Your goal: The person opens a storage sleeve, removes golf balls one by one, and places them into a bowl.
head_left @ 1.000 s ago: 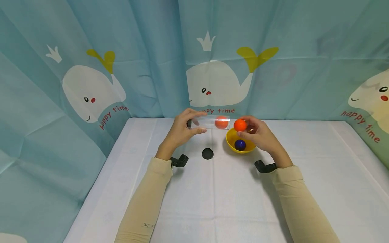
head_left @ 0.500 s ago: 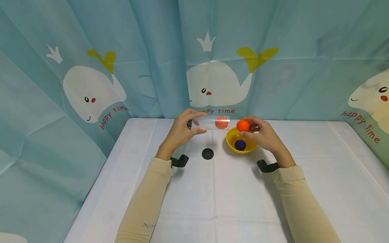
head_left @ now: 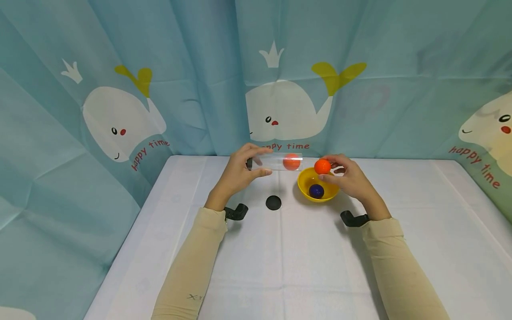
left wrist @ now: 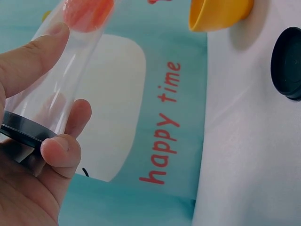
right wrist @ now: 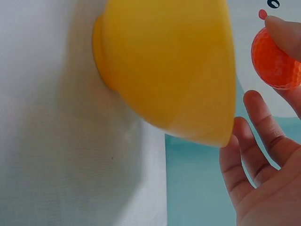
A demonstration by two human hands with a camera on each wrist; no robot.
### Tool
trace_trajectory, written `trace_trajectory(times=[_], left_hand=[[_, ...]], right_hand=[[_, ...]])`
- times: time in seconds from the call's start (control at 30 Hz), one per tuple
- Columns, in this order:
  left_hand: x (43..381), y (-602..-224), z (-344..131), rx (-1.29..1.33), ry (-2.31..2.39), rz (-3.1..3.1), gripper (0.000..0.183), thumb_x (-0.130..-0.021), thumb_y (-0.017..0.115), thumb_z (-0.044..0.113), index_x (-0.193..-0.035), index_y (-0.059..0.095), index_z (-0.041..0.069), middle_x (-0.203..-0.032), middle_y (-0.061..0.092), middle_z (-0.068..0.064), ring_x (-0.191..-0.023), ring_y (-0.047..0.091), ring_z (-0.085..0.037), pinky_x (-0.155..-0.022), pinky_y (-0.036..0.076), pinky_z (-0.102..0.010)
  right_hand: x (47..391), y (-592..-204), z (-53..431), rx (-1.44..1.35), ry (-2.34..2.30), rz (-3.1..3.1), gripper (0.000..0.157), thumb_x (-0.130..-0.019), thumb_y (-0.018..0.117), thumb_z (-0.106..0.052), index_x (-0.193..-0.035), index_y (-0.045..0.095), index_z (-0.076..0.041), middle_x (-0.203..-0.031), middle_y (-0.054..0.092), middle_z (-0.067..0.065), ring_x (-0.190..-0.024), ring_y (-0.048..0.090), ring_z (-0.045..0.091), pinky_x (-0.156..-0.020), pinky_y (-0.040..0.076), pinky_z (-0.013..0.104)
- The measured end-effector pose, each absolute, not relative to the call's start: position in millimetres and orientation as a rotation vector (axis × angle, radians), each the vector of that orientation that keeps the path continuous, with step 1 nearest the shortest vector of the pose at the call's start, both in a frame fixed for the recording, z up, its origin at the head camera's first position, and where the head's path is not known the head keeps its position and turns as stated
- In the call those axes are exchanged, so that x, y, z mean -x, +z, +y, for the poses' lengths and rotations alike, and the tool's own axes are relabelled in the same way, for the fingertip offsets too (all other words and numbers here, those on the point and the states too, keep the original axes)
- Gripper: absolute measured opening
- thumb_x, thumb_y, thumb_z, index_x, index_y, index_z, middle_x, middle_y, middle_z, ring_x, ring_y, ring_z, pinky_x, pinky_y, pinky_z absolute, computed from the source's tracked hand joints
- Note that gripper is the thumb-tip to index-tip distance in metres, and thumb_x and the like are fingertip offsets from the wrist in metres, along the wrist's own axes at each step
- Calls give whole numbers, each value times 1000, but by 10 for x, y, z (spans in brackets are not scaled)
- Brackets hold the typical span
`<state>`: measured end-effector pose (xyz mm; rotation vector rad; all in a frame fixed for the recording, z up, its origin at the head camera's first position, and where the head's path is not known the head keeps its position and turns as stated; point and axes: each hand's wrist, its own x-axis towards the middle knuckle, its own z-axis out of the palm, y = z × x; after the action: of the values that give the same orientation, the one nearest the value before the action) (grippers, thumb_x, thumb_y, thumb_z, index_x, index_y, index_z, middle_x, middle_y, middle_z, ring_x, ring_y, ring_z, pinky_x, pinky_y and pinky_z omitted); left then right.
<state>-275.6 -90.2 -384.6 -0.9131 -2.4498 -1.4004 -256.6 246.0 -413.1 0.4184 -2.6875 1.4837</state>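
My left hand [head_left: 239, 171] grips a clear tube [head_left: 276, 162] near its black-capped end, holding it sideways with the other end toward the right. Inside the tube, near that far end, lies an orange ball [head_left: 291, 162]. Between thumb and fingers of my right hand [head_left: 347, 178] is a second orange ball [head_left: 322, 166], dimpled like a golf ball in the right wrist view. It overlaps the back rim of a yellow bowl [head_left: 304, 192]. A dark blue ball [head_left: 316, 191] sits in the bowl. The other fingers of the right hand spread beside the bowl's rim.
A loose black cap [head_left: 274, 202] lies on the white table [head_left: 256, 266], left of the bowl and in front of the tube. Behind the table's back edge hangs a blue curtain [head_left: 216, 80] printed with whales.
My right hand has drawn a little to the right with its orange ball, widening the gap to the tube's end. The left hand and tube have stayed in place.
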Motion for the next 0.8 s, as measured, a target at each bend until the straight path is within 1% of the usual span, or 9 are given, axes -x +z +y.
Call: trace_trajectory(times=[0.07,0.2,0.33,0.43,0.53,0.6,0.67,0.8], left_hand=[[2755,-3847,-900,912,-1409,-2449,52,-83,86,21,-132,69,17,-119,62,-2,-97,63,-32,-70,42,-30],[2758,-3849,-899,911,-1423,-2448,53,-82,87,21,-132,69,15,-119,62,-3,-99,63,-37,-70,42,-31],[2756,-3850,-899,906,-1416,-2450,53,-82,87,21,-132,69,17,-119,62,-2,-98,63,-35,-71,42,-31],[2750,-3845,-901,900,-1411,-2454,53,-82,87,21,-132,70,19,-119,62,-2,-98,63,-33,-72,42,-30],[2746,-3837,-901,900,-1414,-2454,53,-82,87,20,-132,69,18,-119,62,-2,-98,64,-34,-72,42,-31],[2743,-3829,-901,902,-1416,-2451,53,-82,87,20,-132,69,17,-119,62,-3,-98,64,-35,-72,42,-30],[2738,-3819,-899,907,-1417,-2447,54,-82,87,20,-133,69,17,-120,62,-3,-98,64,-34,-72,42,-30],[2736,-3804,-895,914,-1427,-2435,54,-82,87,21,-133,69,18,-120,63,-3,-96,64,-27,-72,41,-29]], right_hand=[[2573,-4146,2475,-407,1484,-2699,48,-92,76,-15,-136,60,-3,-134,59,16,-116,50,26,-99,43,45],[2588,-4188,2506,-396,1483,-2718,49,-93,75,-16,-138,59,-4,-136,57,17,-117,50,28,-99,44,44],[2598,-4233,2526,-400,1473,-2732,49,-94,75,-16,-138,58,-2,-135,56,18,-118,51,31,-98,44,42],[2600,-4256,2536,-405,1463,-2746,48,-94,75,-17,-137,59,-3,-135,56,18,-118,51,30,-96,44,38],[2603,-4271,2547,-405,1469,-2759,47,-94,75,-18,-135,61,-3,-136,57,16,-118,50,28,-95,45,33],[2603,-4275,2553,-396,1475,-2769,46,-94,75,-19,-135,61,-4,-137,57,16,-119,50,28,-96,46,32],[2606,-4288,2559,-389,1470,-2787,47,-94,75,-20,-136,61,-4,-139,57,17,-122,50,29,-97,46,34],[2615,-4320,2573,-361,1452,-2836,50,-94,75,-21,-138,59,-4,-141,54,18,-126,48,33,-103,45,44]])
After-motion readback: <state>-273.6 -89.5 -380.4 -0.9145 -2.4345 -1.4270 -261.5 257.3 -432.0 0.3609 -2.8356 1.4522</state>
